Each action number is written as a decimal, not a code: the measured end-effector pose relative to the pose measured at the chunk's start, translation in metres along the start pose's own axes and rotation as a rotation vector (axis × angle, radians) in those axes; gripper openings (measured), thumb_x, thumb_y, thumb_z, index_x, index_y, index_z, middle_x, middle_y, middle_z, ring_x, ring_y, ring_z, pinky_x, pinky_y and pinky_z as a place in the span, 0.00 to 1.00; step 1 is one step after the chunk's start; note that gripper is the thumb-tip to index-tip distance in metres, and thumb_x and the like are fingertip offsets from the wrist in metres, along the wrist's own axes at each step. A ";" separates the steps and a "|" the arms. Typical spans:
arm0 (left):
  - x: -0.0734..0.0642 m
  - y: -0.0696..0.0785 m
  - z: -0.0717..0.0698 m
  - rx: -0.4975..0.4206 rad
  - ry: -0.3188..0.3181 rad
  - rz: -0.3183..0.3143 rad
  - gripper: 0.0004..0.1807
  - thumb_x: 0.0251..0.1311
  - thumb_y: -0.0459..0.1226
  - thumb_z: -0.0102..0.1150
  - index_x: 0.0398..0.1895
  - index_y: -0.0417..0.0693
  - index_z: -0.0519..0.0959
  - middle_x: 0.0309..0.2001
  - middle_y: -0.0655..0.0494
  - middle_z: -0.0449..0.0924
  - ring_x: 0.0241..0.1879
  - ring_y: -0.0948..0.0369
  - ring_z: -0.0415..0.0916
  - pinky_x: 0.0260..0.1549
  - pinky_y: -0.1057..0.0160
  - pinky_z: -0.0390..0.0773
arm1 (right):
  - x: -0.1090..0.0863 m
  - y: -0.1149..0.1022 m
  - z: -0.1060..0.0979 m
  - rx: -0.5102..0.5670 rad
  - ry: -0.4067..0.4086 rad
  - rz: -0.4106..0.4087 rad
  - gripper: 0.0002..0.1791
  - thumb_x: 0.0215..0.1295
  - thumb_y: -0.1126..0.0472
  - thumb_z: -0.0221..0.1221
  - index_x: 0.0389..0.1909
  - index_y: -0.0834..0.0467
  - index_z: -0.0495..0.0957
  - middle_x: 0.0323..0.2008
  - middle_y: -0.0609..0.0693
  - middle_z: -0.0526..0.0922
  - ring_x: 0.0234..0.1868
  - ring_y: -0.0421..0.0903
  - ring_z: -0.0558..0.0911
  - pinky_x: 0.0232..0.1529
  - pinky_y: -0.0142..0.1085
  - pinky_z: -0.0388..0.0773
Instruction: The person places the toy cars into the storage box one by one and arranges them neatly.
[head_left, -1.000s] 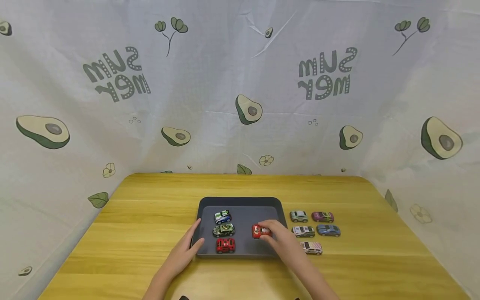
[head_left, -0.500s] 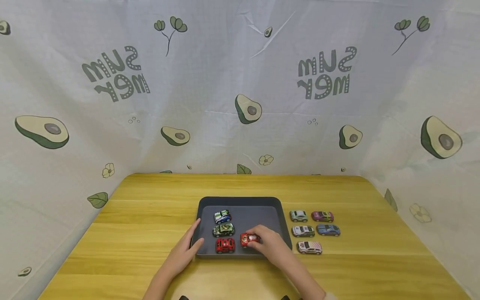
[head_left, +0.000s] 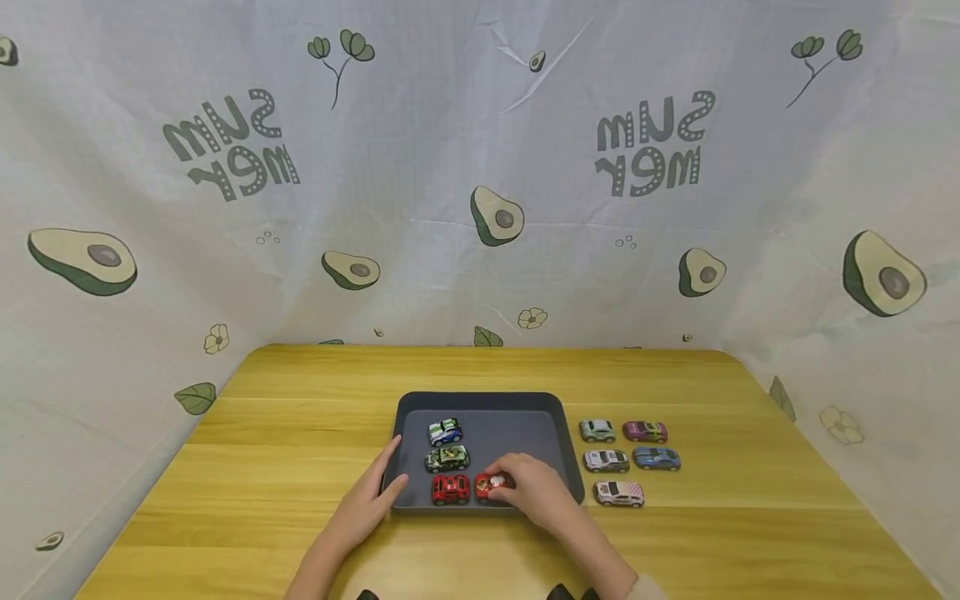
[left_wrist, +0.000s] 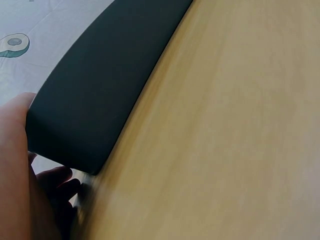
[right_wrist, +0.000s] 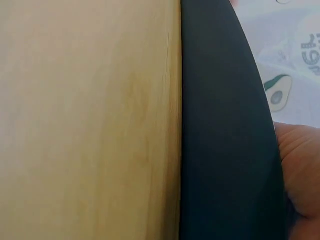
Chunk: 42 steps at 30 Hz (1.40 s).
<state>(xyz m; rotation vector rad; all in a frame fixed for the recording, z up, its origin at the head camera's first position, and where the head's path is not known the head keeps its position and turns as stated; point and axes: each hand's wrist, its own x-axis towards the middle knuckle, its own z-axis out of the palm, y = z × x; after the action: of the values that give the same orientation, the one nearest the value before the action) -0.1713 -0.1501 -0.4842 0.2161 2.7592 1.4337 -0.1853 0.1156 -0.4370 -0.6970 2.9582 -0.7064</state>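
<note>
My right hand [head_left: 537, 493] pinches a red toy car [head_left: 483, 484] with white marks, low in the front of the dark grey tray [head_left: 517, 432]. Just left of it a plain red toy car [head_left: 451, 490] sits in the same front row. Behind that are a dark green patterned toy car [head_left: 447, 459] and a white, green and blue toy car [head_left: 446, 432], forming a column. My left hand [head_left: 363, 504] grips the tray's left front corner, thumb over the rim. The left wrist view shows curled fingers [left_wrist: 62, 187] beside the tray's outer wall.
Right of the tray on the wooden table [head_left: 300, 433] stand several toy cars: pale green [head_left: 597, 431], purple [head_left: 646, 432], white and black [head_left: 607, 462], blue [head_left: 657, 459] and white and pink [head_left: 619, 494]. A printed curtain [head_left: 420, 167] hangs behind the table.
My right hand has carried the red toy car leftward and toward the tray's front, beside the plain red one. The left hand has stayed at the tray's corner.
</note>
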 end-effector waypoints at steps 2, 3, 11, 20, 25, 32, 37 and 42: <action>-0.001 0.000 0.000 -0.003 -0.001 -0.004 0.34 0.62 0.54 0.45 0.70 0.61 0.50 0.70 0.47 0.52 0.68 0.46 0.51 0.63 0.41 0.55 | 0.000 0.000 0.001 -0.003 -0.012 0.004 0.13 0.51 0.51 0.63 0.38 0.50 0.81 0.39 0.43 0.83 0.42 0.46 0.80 0.41 0.41 0.77; -0.001 0.000 0.000 -0.005 0.000 -0.005 0.34 0.62 0.54 0.45 0.70 0.61 0.50 0.70 0.47 0.52 0.68 0.46 0.51 0.63 0.41 0.55 | 0.000 0.000 0.001 -0.002 -0.019 0.005 0.13 0.51 0.52 0.63 0.38 0.50 0.80 0.39 0.44 0.83 0.42 0.47 0.80 0.42 0.42 0.77; -0.003 0.000 0.002 -0.023 0.012 -0.001 0.34 0.62 0.53 0.47 0.70 0.60 0.51 0.70 0.47 0.53 0.68 0.46 0.52 0.63 0.42 0.56 | -0.002 0.001 -0.003 -0.010 -0.050 0.001 0.20 0.52 0.50 0.62 0.46 0.52 0.79 0.46 0.48 0.81 0.49 0.51 0.79 0.49 0.47 0.74; -0.002 0.000 0.000 -0.013 0.003 -0.003 0.34 0.63 0.53 0.46 0.70 0.61 0.50 0.70 0.47 0.52 0.68 0.46 0.51 0.63 0.41 0.55 | -0.007 0.006 -0.016 -0.007 0.066 -0.005 0.17 0.54 0.53 0.61 0.47 0.50 0.79 0.45 0.47 0.82 0.50 0.50 0.79 0.51 0.48 0.74; -0.002 0.001 -0.001 -0.004 -0.001 -0.008 0.34 0.63 0.53 0.45 0.70 0.61 0.50 0.70 0.47 0.52 0.68 0.46 0.51 0.63 0.42 0.55 | -0.011 0.011 -0.022 0.012 0.151 0.029 0.13 0.55 0.55 0.61 0.43 0.49 0.80 0.43 0.45 0.83 0.48 0.49 0.79 0.51 0.49 0.73; 0.000 0.002 -0.001 0.001 -0.002 -0.002 0.34 0.63 0.54 0.45 0.70 0.62 0.50 0.70 0.47 0.53 0.68 0.46 0.52 0.63 0.41 0.56 | -0.017 0.027 -0.029 0.048 0.319 0.075 0.13 0.54 0.59 0.63 0.42 0.50 0.80 0.40 0.44 0.82 0.44 0.44 0.80 0.46 0.41 0.77; 0.000 0.002 -0.001 0.001 0.000 -0.003 0.34 0.63 0.54 0.45 0.70 0.62 0.50 0.70 0.47 0.53 0.68 0.46 0.52 0.63 0.42 0.56 | -0.024 0.040 -0.033 0.044 0.417 0.065 0.16 0.53 0.62 0.63 0.45 0.53 0.79 0.42 0.47 0.83 0.44 0.46 0.80 0.44 0.43 0.78; 0.000 0.001 -0.001 -0.003 0.001 -0.003 0.34 0.63 0.54 0.45 0.70 0.62 0.50 0.70 0.47 0.53 0.68 0.46 0.52 0.63 0.42 0.56 | -0.031 0.050 -0.038 0.043 0.468 0.075 0.15 0.53 0.63 0.63 0.44 0.56 0.79 0.42 0.49 0.83 0.42 0.47 0.80 0.42 0.45 0.77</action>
<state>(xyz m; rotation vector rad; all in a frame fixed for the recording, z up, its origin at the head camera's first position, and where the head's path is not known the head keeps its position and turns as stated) -0.1714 -0.1500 -0.4825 0.2103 2.7570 1.4376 -0.1833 0.1849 -0.4270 -0.4652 3.3439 -1.0516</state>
